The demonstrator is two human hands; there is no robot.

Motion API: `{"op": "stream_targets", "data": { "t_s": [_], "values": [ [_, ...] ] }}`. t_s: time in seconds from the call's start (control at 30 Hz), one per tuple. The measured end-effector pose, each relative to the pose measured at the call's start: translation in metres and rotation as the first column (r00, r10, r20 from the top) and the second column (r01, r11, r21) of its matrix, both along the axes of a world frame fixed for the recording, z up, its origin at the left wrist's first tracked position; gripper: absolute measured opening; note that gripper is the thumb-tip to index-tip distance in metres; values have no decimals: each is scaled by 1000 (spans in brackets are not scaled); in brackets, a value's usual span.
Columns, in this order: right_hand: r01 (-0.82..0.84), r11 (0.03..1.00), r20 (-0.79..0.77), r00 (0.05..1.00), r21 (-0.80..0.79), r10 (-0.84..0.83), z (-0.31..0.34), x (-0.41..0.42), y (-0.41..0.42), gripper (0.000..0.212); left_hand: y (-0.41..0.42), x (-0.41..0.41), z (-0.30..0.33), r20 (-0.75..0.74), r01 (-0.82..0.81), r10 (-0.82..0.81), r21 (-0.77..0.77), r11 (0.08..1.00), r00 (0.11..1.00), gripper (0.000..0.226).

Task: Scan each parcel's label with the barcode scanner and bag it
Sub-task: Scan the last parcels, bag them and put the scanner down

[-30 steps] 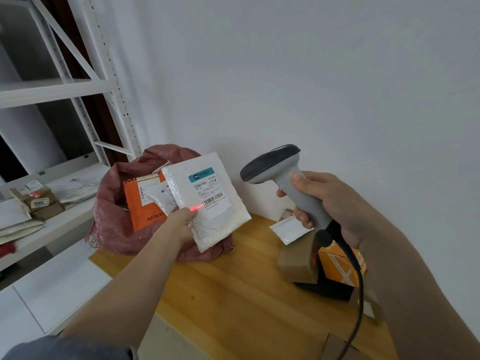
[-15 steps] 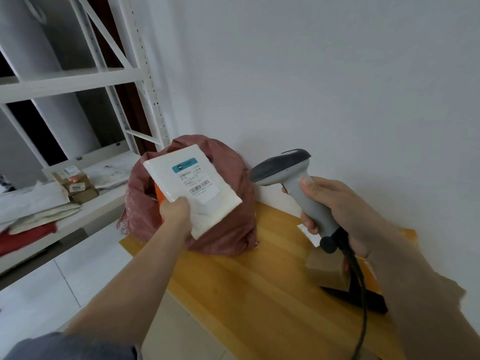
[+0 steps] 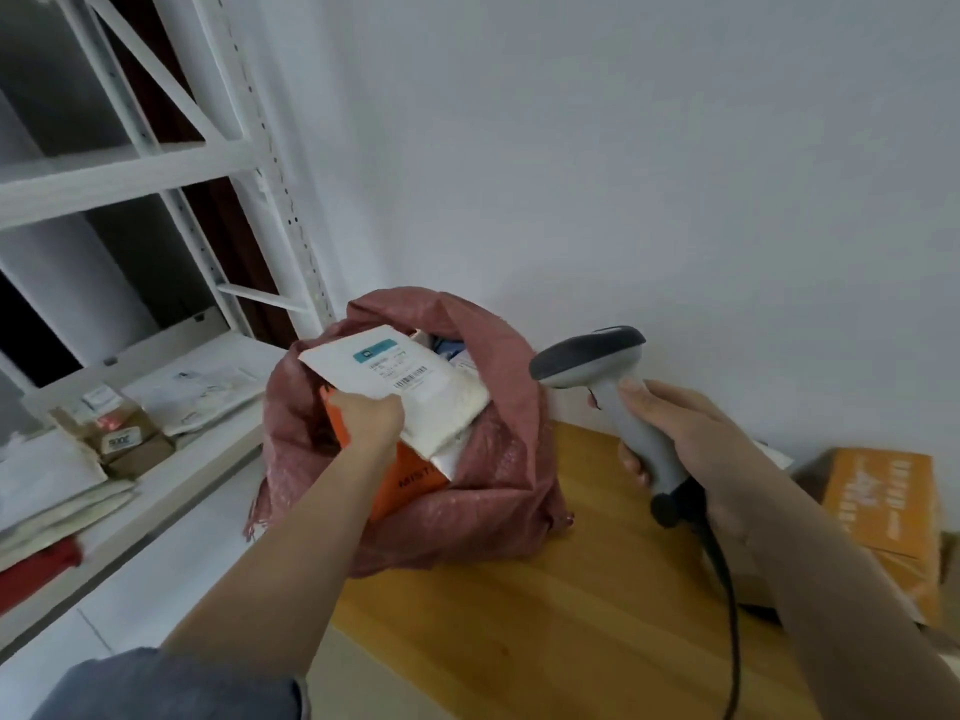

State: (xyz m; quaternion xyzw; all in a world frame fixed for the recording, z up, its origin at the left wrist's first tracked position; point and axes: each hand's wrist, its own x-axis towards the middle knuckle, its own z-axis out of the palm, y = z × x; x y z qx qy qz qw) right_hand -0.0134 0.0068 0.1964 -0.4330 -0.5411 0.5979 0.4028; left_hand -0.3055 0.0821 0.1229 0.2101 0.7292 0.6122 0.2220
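My left hand grips a flat white parcel by its near edge, label and barcode facing up, over the open mouth of the reddish woven bag on the wooden table. Inside the bag an orange parcel shows beneath the white one, with other items partly hidden. My right hand grips the handle of the grey barcode scanner, head pointing left toward the bag, its black cable hanging down.
An orange cardboard box and brown boxes sit at the table's right end by the wall. A white metal shelving unit stands at left, its low shelf holding small brown parcels and flat mailers.
My left hand has lowered the white parcel from in front of the scanner down to the bag's mouth. The red scan line has gone. The scanner stays raised in my right hand.
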Motion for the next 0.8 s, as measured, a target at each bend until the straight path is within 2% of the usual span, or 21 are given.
{"op": "stream_targets", "data": {
  "t_s": [0.1,0.2,0.27,0.33,0.43,0.5,0.6,0.8],
  "values": [
    [55,998,71,996,4,-55,-3,5,6,38,29,2,-16,-39,141,-150,-181,973,988,63],
    [115,993,93,989,-2,-115,-5,13,12,39,49,3,-22,-147,146,-219,-393,908,965,54],
    [147,989,87,985,-6,-146,-5,17,16,39,54,8,-19,-197,164,-284,-467,869,938,49],
    [168,986,92,982,-1,-167,-5,21,21,38,58,11,-17,-233,148,-300,-506,850,925,57],
    [185,983,92,979,-3,-184,-6,26,28,37,60,15,-17,-189,114,-216,-440,891,958,90],
    [189,982,87,979,-15,-187,-8,31,33,37,58,22,-16,-206,71,-151,-350,934,967,99],
    [175,984,62,983,-32,-173,-12,42,41,39,55,36,-9,-263,-17,-51,-251,968,963,88],
    [140,987,13,990,-78,-139,-15,79,54,37,56,73,4,-318,-105,38,-198,975,947,63]
  ]
}}
